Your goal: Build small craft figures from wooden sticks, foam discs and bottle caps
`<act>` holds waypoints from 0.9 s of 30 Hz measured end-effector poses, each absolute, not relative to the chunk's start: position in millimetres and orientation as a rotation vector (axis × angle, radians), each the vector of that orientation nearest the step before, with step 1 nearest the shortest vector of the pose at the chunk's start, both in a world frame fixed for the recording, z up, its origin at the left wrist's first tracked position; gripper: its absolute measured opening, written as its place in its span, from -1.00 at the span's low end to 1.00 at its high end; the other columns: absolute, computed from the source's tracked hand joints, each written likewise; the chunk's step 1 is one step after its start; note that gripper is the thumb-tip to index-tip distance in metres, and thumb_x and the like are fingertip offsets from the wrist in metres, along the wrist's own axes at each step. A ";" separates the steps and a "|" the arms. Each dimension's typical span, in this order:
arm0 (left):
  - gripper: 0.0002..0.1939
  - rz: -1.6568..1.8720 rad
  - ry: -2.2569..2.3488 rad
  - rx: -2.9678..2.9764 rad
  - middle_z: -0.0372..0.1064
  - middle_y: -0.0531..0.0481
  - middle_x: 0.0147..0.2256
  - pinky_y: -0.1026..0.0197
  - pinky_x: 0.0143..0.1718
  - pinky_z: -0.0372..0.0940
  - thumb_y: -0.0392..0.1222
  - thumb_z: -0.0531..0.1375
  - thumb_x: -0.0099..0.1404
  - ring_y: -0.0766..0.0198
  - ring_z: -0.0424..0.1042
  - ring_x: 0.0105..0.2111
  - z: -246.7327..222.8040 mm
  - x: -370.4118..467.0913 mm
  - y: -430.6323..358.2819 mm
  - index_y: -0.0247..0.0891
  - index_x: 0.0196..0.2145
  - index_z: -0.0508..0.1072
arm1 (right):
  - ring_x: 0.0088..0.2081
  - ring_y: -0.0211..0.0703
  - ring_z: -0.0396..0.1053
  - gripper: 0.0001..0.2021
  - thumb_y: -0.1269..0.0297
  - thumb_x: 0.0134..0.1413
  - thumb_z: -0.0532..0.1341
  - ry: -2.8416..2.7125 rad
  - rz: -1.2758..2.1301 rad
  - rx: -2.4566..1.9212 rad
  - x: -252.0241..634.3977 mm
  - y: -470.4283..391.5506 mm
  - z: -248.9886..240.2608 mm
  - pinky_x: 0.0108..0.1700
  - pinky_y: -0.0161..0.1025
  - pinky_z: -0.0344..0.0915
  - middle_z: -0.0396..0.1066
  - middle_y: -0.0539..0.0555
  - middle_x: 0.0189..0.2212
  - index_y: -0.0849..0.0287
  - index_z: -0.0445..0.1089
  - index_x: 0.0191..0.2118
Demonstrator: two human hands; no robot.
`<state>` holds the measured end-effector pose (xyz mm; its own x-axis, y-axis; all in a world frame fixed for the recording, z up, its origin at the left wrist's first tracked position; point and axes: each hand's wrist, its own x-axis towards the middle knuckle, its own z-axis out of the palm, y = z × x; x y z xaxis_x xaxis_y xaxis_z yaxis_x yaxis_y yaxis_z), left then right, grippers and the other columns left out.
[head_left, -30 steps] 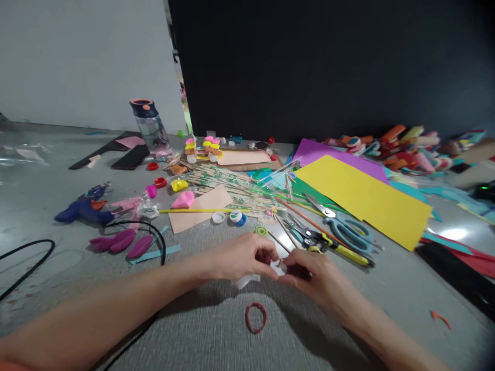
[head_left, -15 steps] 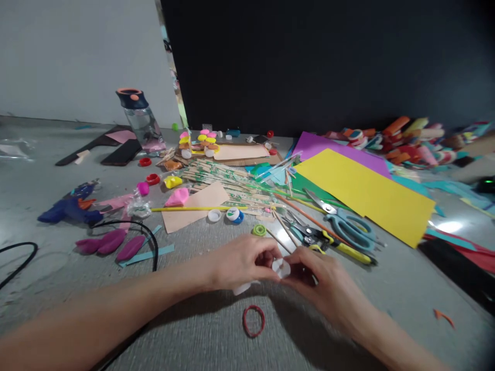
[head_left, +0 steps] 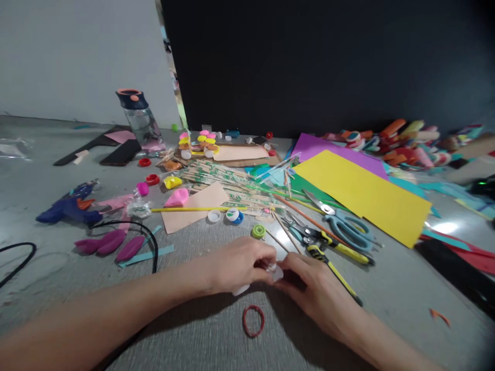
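My left hand and my right hand meet at the front middle of the table. Between their fingertips is a small white round disc, gripped from both sides and partly covered. A second white piece shows below my left palm; whether the hand holds it, I cannot tell. Closer to me lies a red ring, touched by neither hand. Just beyond my left fingers sits a green coiled roll. Yellow-handled pliers lie past my right hand, partly hidden by it.
Blue scissors and yellow sheets lie to the right. Bundled sticks fill the middle. A blue glue gun with a black cable is on the left. Behind stand a water bottle and a small decorated car.
The white disc has tilted and is more covered by my fingers. My right hand has shifted slightly left and down, showing more of the pliers' handle.
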<state>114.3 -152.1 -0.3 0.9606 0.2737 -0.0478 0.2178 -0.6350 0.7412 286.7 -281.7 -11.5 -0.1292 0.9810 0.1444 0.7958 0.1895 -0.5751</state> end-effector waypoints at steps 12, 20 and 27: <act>-0.83 0.194 0.455 2.300 0.38 0.09 -0.39 0.24 -0.40 0.09 -0.10 0.29 0.23 0.30 0.30 -0.40 5.8 116.8 -158.5 -0.23 -0.35 0.42 | -0.32 -0.19 0.38 -0.85 0.47 0.19 0.27 -2.004 0.546 -1.677 299.9 -279.1 -6.1 -0.31 -0.29 0.18 0.44 0.00 -0.31 0.13 0.33 -0.17; -0.80 0.275 0.391 2.226 0.39 0.06 -0.30 0.22 -0.27 0.19 -0.12 0.34 0.24 0.27 0.34 -0.34 3.6 114.8 -159.0 -0.22 -0.24 0.44 | -0.42 -0.23 0.29 -0.93 0.40 0.19 0.24 -1.871 0.549 -1.650 294.2 -279.8 -14.6 -0.37 -0.30 0.15 0.39 -0.01 -0.42 0.14 0.32 -0.27; -0.87 0.304 0.412 2.107 0.37 0.05 -0.26 0.21 -0.21 0.20 -0.19 0.33 0.26 0.29 0.33 -0.30 1.9 114.3 -161.2 -0.24 -0.29 0.45 | -0.44 -0.24 0.28 -0.94 0.39 0.20 0.22 -1.839 0.572 -1.619 293.4 -279.2 -15.4 -0.39 -0.30 0.16 0.38 -0.02 -0.44 0.15 0.32 -0.30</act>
<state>114.3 -161.2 1.9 0.9128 0.4047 0.0557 0.1729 -0.5063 0.8448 293.4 -279.2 -15.4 -0.0611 0.9848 0.1628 0.7185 0.1567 -0.6777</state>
